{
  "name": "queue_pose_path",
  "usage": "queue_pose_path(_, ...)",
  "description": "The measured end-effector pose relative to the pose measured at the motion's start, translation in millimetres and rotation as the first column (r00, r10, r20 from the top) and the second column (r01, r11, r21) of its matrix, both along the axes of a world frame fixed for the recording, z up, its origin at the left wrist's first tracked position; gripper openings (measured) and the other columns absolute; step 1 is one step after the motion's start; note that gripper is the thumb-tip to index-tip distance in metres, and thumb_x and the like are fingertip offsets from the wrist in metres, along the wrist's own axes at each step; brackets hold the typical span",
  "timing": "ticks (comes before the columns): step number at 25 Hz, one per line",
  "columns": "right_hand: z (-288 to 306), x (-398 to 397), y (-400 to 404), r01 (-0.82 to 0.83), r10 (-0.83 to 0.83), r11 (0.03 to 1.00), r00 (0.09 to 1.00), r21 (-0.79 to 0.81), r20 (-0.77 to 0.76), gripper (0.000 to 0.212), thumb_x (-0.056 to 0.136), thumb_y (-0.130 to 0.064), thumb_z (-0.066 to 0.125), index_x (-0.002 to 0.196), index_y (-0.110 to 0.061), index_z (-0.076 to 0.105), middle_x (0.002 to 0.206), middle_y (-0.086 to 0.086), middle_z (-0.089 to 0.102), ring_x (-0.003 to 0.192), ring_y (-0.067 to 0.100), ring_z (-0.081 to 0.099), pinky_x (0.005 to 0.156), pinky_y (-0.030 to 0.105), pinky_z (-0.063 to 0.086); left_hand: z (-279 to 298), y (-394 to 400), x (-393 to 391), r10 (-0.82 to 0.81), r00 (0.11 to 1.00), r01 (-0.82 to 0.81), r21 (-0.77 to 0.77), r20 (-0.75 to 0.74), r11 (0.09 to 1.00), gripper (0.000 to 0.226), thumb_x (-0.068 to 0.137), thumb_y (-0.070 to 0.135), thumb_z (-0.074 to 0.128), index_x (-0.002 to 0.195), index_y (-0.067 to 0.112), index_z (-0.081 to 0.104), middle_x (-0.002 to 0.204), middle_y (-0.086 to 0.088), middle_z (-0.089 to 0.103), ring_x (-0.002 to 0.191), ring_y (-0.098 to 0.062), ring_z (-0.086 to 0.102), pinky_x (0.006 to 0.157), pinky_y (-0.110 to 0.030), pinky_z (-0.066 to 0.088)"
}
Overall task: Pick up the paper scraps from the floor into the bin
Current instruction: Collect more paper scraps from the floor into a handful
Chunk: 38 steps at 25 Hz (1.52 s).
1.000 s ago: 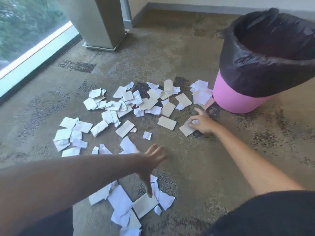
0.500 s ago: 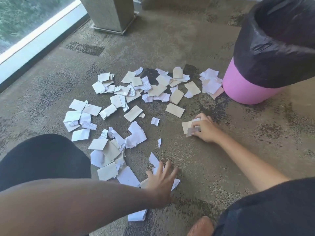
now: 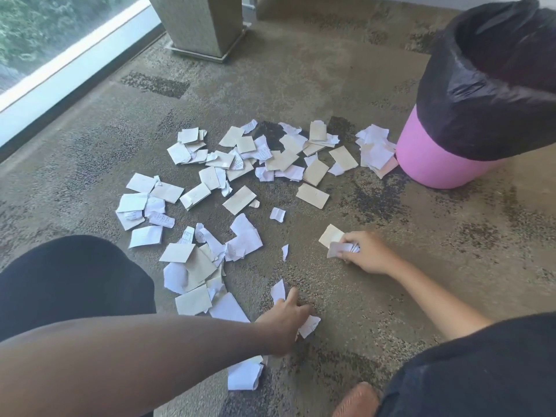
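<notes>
Several white and cream paper scraps (image 3: pixel 246 182) lie scattered over the brown carpet. A pink bin (image 3: pixel 433 164) lined with a black bag (image 3: pixel 487 94) stands at the right, open at the top. My right hand (image 3: pixel 365 255) rests on the floor, closed around a small bunch of scraps (image 3: pixel 338 243). My left hand (image 3: pixel 285 322) is low at the near edge of the spread, fingers curled over a crumpled white scrap (image 3: pixel 308 325). Another white scrap (image 3: pixel 244 375) lies under my left forearm.
A square pillar base (image 3: pixel 201 31) stands at the back. A window with a white sill (image 3: pixel 69 70) runs along the left. My dark-clothed knees are at bottom left (image 3: pixel 69 284) and bottom right (image 3: pixel 481 371). Bare carpet (image 3: pixel 436 266) lies right of the scraps.
My left hand dropped onto the near scraps and its fingers curled around one. My right hand pulled back from near the bin with scraps gathered in it. The view tilted down and closer.
</notes>
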State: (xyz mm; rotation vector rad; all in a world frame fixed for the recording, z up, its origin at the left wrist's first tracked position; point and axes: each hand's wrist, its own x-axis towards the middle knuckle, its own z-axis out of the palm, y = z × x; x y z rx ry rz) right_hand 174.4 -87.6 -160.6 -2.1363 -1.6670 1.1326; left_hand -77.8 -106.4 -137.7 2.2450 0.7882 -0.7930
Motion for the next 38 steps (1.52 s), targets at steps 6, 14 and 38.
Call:
queue_pose_path(6, 17, -31, -27, -0.100, 0.078, 0.991, 0.973, -0.092, -0.217, 0.024, 0.085, -0.027, 0.076, 0.093, -0.037, 0.056, 0.090, -0.012, 0.071, 0.071, 0.006, 0.066, 0.064, 0.024, 0.052, 15, 73, 19, -0.050, 0.997, 0.044, -0.102, -0.059, 0.994, 0.023, 0.082, 0.007, 0.069, 0.105, 0.009, 0.065, 0.116, -0.010, 0.065, 0.102, -0.023, 0.060, 0.083, -0.033, 0.053)
queue_pose_path(14, 4, -90, -73, -0.383, 0.357, 0.866, 0.924, -0.321, -0.138, 0.078, 0.079, -0.027, 0.078, 0.130, -0.048, 0.024, 0.123, 0.002, 0.060, 0.107, 0.018, 0.058, 0.091, 0.044, 0.050, 1, 101, 5, -0.023, 0.993, 0.022, 0.011, 0.113, 1.000, 0.047, 0.072, 0.010, 0.081, 0.113, 0.018, 0.058, 0.116, -0.003, 0.060, 0.106, -0.022, 0.056, 0.087, -0.035, 0.050)
queue_pose_path(38, 28, -139, -80, -0.559, 0.553, 0.812, 0.829, -0.172, -0.084, 0.017, 0.093, -0.009, 0.053, 0.083, -0.021, 0.049, 0.096, -0.001, 0.057, 0.094, 0.023, 0.060, 0.082, 0.043, 0.050, 14, 78, 8, -0.558, 0.811, 0.578, 0.096, -0.179, 0.810, 0.052, 0.069, 0.018, 0.086, 0.116, 0.006, 0.065, 0.069, 0.003, 0.052, 0.077, -0.015, 0.046, 0.074, -0.026, 0.049)
